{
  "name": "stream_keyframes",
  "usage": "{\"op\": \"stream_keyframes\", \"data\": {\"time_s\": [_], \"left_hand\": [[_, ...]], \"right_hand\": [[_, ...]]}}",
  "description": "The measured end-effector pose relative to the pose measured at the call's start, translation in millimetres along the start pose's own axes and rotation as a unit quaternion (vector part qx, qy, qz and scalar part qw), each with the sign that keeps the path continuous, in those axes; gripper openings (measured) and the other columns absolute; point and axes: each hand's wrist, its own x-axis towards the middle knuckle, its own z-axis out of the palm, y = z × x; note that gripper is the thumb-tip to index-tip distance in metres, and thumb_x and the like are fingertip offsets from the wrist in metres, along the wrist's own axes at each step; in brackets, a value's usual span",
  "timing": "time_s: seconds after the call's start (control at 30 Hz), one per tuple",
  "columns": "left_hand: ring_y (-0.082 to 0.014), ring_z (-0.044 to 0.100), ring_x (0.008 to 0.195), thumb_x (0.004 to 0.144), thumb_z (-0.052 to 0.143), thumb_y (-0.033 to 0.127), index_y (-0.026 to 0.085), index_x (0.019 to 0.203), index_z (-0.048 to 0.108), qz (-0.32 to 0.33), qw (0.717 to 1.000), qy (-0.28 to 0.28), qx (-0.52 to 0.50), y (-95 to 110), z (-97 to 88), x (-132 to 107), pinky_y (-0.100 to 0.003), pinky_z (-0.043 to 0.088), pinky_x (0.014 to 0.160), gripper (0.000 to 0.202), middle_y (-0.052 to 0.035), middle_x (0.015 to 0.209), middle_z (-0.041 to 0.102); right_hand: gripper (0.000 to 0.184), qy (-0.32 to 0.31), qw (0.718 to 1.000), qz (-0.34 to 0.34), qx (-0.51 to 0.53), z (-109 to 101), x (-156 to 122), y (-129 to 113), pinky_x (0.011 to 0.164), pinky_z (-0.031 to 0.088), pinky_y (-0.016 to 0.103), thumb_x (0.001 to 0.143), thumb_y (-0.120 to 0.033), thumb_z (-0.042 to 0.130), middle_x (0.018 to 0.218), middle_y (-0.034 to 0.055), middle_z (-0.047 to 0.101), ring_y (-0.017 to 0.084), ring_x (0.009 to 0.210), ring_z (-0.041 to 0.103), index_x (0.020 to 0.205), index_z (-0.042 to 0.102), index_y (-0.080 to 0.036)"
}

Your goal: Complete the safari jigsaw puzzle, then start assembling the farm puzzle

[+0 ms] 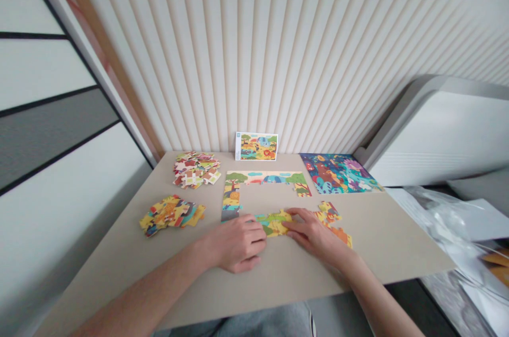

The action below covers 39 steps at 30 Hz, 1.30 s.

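Observation:
A partly joined jigsaw puzzle frame (231, 199) with trees, an elephant and a green crocodile lies in front of me, its middle bare table. Over its lower left edge rests my left hand (242, 244), fingers curled together; whether anything is under them is hidden. My right hand (312, 233) has thumb and fingers closed on a yellow puzzle piece (284, 223) at the right end of the bottom row. Just right of that hand lie orange and yellow puzzle pieces (329, 212), partly covered by it.
On the left of the table (214, 294) are a heap of yellow pieces (169, 215) and a heap of red, white and brown pieces (194, 170). A picture card (256, 147) leans on the pleated wall behind. A dark blue picture sheet (340, 174) lies back right.

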Motion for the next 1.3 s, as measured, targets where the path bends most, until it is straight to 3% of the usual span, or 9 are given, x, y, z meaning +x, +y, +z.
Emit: {"op": "stream_keyframes", "data": {"time_s": [0.2,0.4,0.53,0.73,0.93,1.03,1.17,1.23,1.3], "left_hand": [[-0.0294,0.047,0.133,0.093,0.057,0.047,0.017,0.141,0.048,-0.054,0.999,-0.005,-0.005,4,0.2,4,-0.047,0.028,0.115,0.057,-0.0137,0.145,0.053],[-0.0274,0.050,0.130,0.093,0.057,0.050,0.020,0.146,0.044,-0.094,0.994,-0.016,-0.049,6,7.1,8,-0.045,0.029,0.116,0.062,-0.0091,0.143,0.056],[-0.0289,0.050,0.129,0.091,0.059,0.050,0.021,0.144,0.047,-0.107,0.993,-0.022,-0.046,6,8.0,9,-0.046,0.031,0.115,0.061,-0.0090,0.141,0.056],[-0.0274,0.049,0.131,0.095,0.054,0.048,0.024,0.147,0.043,-0.097,0.993,-0.037,-0.048,4,7.0,7,-0.045,0.029,0.116,0.058,-0.0081,0.144,0.054],[-0.0269,0.051,0.129,0.095,0.054,0.050,0.026,0.147,0.044,-0.093,0.994,-0.026,-0.043,3,7.2,6,-0.044,0.032,0.114,0.058,-0.0073,0.142,0.055],[-0.0259,0.051,0.129,0.095,0.053,0.051,0.026,0.147,0.044,-0.085,0.995,-0.025,-0.035,2,7.5,5,-0.043,0.032,0.115,0.058,-0.0071,0.143,0.056],[-0.0266,0.047,0.134,0.098,0.048,0.054,0.023,0.145,0.046,-0.080,0.996,-0.038,-0.010,7,2.0,3,-0.047,0.026,0.118,0.056,-0.0091,0.146,0.053],[-0.0271,0.046,0.135,0.098,0.046,0.055,0.022,0.143,0.049,-0.083,0.995,-0.047,0.006,17,-5.1,0,-0.048,0.025,0.120,0.055,-0.0099,0.145,0.054],[-0.0260,0.047,0.135,0.099,0.047,0.052,0.022,0.141,0.051,-0.098,0.994,-0.049,0.019,30,-12.9,-7,-0.047,0.025,0.120,0.051,-0.0088,0.143,0.056]], "right_hand": [[0.025,0.006,0.997,-0.016,-0.070,-4,3,-9,0.102,0.047,0.043,0.098,-0.028,0.054,0.124,0.0092,0.063,0.024,0.115,0.058,0.115,0.072,-0.028],[0.029,0.043,0.992,0.008,-0.120,10,-6,-26,0.108,0.041,0.050,0.098,-0.021,0.051,0.129,0.0112,0.063,0.026,0.119,0.058,0.122,0.067,-0.025],[0.033,0.075,0.989,0.040,-0.124,18,-26,-33,0.111,0.039,0.050,0.099,-0.019,0.048,0.135,0.0101,0.061,0.026,0.126,0.054,0.127,0.063,-0.025],[0.037,0.099,0.977,0.142,-0.126,14,-74,0,0.109,0.042,0.051,0.099,-0.029,0.049,0.139,0.0089,0.059,0.029,0.132,0.051,0.134,0.061,-0.028],[0.034,0.130,0.973,0.174,-0.081,9,-96,33,0.109,0.043,0.048,0.099,-0.032,0.047,0.139,0.0090,0.059,0.027,0.128,0.054,0.126,0.067,-0.027],[0.033,0.222,0.949,0.210,-0.079,16,-100,39,0.105,0.045,0.046,0.097,-0.033,0.048,0.133,0.0112,0.062,0.027,0.123,0.057,0.121,0.069,-0.023],[0.031,0.368,0.882,0.288,-0.068,25,-109,46,0.099,0.047,0.045,0.095,-0.036,0.049,0.119,0.0121,0.068,0.027,0.110,0.061,0.108,0.073,-0.020],[0.032,0.408,0.856,0.313,-0.050,27,-112,48,0.096,0.047,0.043,0.094,-0.036,0.048,0.113,0.0124,0.070,0.026,0.105,0.062,0.101,0.073,-0.018],[0.033,0.415,0.848,0.325,-0.053,29,-112,50,0.095,0.046,0.043,0.093,-0.037,0.047,0.110,0.0131,0.071,0.027,0.102,0.062,0.099,0.073,-0.017]]}}
